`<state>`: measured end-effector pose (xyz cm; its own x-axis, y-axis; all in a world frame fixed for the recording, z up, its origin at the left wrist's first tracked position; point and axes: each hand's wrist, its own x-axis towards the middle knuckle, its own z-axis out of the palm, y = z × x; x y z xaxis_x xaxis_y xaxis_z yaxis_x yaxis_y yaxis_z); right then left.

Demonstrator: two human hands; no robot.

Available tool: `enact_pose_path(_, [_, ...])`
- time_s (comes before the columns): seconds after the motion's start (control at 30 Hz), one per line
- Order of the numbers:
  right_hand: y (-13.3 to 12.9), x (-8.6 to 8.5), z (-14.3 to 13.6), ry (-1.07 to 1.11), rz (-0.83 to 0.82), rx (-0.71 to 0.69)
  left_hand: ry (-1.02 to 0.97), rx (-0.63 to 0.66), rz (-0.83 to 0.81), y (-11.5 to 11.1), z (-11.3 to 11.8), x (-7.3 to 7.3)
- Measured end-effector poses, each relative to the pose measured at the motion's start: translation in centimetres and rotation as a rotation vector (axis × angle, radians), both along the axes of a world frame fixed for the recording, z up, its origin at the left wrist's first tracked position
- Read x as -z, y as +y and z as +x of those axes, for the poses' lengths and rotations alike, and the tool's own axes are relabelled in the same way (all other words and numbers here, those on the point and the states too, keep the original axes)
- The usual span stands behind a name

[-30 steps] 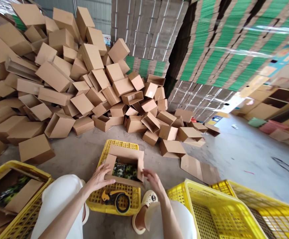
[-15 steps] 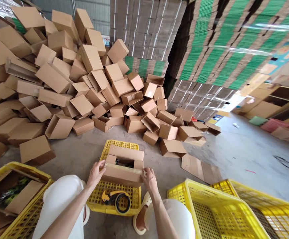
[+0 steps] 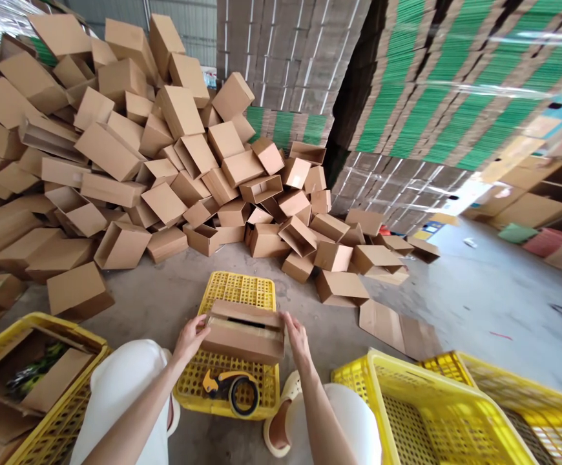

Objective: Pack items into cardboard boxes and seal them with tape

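Here you are with both hands at the carton [image 3: 245, 342], one at each end. It lies across the yellow crate [image 3: 230, 410] between your knees, long side facing you. Its two long top flaps are nearly flat, and a narrow dark gap shows between them. Your left hand [image 3: 191, 337] has its fingertips at the left end, near the top edge; whether that grip is clamped on the cardboard, you can't tell from here. Over on the other side, your right hand [image 3: 298, 339] sets its fingers against the right end, and that grip can't be read as clamped or loose either.

Just in front of the carton, on your side, a tape dispenser [image 3: 232, 387] with an orange-yellow handle and a dark roll lies on the same crate. To your left, another yellow crate [image 3: 92, 342] holds an open carton [image 3: 53, 381] with dark green contents. Two more crates [image 3: 421, 374] stand on your right. Beyond, a great heap of brown boxes [image 3: 179, 110] sprawls over the floor [image 3: 140, 290], and tall strapped cardboard stacks [image 3: 416, 116] rise behind it.
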<state>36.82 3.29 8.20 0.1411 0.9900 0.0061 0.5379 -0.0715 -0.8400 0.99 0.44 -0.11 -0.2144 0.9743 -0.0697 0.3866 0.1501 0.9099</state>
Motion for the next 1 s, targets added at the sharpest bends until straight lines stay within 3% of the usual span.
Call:
enact_pose_path(0.13, [-1.3,-0.3,-0.5,-0.179,0.049,-0.105,-0.007,0.004,-0.011,0.0,0.1,0.0])
enact_pose_path(0.33, [-2.5,-0.4,-1.7,-0.253,0.083,-0.036,-0.029,0.005,-0.021,-0.4,0.1,-0.8])
enact_pose_path(0.57, [-2.0,-0.5,-0.8,-0.126,0.015,0.078,-0.130,-0.015,-0.083,-0.7,0.1,-2.2])
enact_pose_path(0.63, [-2.0,-0.8,-0.3,-0.031,-0.068,0.078,-0.171,-0.036,-0.124,-0.8,0.1,-2.4])
enact_pose_path(0.8, [-3.0,-1.4,0.4,0.017,-0.314,-0.139,-0.189,0.008,-0.168,-1.2,-0.2,-2.9])
enact_pose_path(0.9, [-3.6,-1.5,-0.1,-0.104,-0.317,-0.274,-0.125,0.112,-0.113,-1.4,-0.3,-2.9])
enact_pose_path(1.0, [-3.9,-1.5,-0.9,-0.249,-0.213,-0.325,-0.082,0.175,-0.078,-1.5,-0.3,-2.8])
